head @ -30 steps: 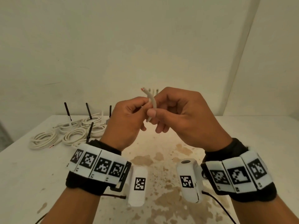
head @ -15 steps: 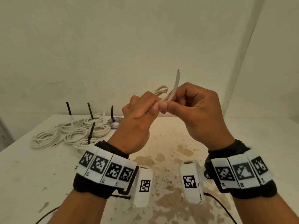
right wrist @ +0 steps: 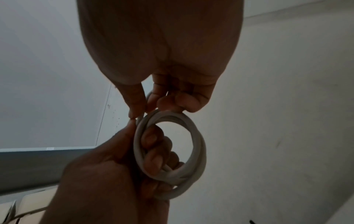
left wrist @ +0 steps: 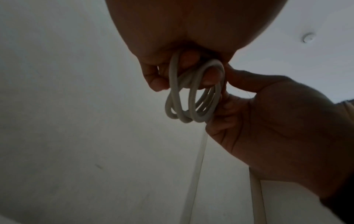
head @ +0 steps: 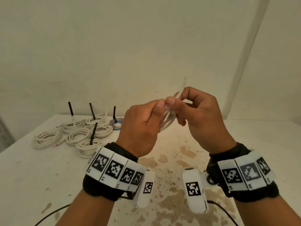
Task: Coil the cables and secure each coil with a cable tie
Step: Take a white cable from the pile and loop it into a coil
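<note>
Both hands hold a small coil of white cable (head: 168, 121) in the air above the table (head: 32, 173). My left hand (head: 143, 124) has its fingers curled through the loops (right wrist: 191, 151) and grips them. My right hand (head: 195, 115) pinches the cable's free end (head: 182, 88), which sticks up past its fingers. In the left wrist view the coil (left wrist: 191, 97) hangs as several loops between the two hands. No cable tie shows on this coil.
At the back left of the table lie several white cable coils (head: 78, 136), some with black cable ties (head: 93, 132) standing upright, plus a blue-and-white coil (head: 116, 125). The tabletop below my hands is brown-stained. A black wire (head: 228, 214) trails from the wrist devices.
The hands moved right and slightly lower. The free end swung from the left hand's side up to stand above the right hand, and another loop has formed in the coil.
</note>
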